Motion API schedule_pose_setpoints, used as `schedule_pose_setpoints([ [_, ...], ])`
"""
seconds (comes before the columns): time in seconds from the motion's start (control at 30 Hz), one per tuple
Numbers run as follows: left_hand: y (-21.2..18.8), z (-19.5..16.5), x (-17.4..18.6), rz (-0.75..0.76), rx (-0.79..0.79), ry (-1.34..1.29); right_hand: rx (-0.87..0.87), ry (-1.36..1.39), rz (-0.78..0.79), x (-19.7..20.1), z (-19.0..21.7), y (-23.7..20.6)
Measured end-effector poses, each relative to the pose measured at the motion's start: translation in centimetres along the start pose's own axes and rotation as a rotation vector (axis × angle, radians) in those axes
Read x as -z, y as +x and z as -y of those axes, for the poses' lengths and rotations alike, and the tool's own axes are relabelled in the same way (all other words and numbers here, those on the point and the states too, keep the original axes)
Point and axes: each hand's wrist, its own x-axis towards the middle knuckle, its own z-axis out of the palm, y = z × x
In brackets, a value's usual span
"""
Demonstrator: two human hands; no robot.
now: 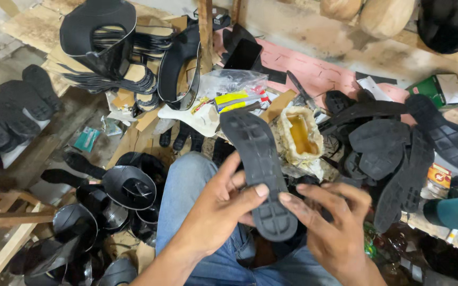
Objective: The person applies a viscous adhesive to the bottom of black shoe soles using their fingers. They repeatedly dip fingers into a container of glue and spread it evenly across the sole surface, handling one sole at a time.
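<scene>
A black rubber shoe sole with a ribbed tread is held tread-up over my lap, its toe pointing away from me. My left hand grips its left edge near the heel, thumb lying across the tread. My right hand holds the heel end from the right, fingers spread under and beside it. Just beyond the sole sits an open tin of yellow glue, crusted around its rim.
More black soles are piled at the right, and others lie at the left. Black shoe uppers are heaped by my left knee. Stacked insoles, a plastic bag, a green box and a pink bench surface lie behind.
</scene>
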Motion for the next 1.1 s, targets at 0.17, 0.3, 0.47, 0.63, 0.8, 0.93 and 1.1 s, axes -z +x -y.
schedule_pose_setpoints([
  [0.17,0.4,0.4,-0.5,-0.13,-0.172,-0.15,0.228,-0.243,-0.083,1.7,1.3,1.4],
  [0.3,0.6,0.8,-0.9,-0.212,-0.233,-0.118,0.032,-0.06,-0.068,1.9,2.4,1.3],
  [0.47,0.7,1.1,-1.0,-0.244,-0.277,-0.12,0.064,-0.275,-0.037,0.5,1.8,-0.5],
  [0.63,1.2,1.4,-0.8,-0.303,-0.305,-0.092,0.0,-0.269,0.014,-0.1,2.5,-1.2],
  [0.8,1.0,0.4,0.7,-0.092,-0.284,0.335,-0.031,-0.222,-0.118,-0.1,2.6,-0.6],
  [0.93,0.0,-0.5,0.8,-0.27,-0.362,0.405,-0.113,-0.082,-0.105,0.5,0.6,0.1],
  [1.1,-0.1,-0.8,0.0,-0.194,-0.314,0.212,-0.104,0.159,0.087,-0.9,1.2,0.6],
])
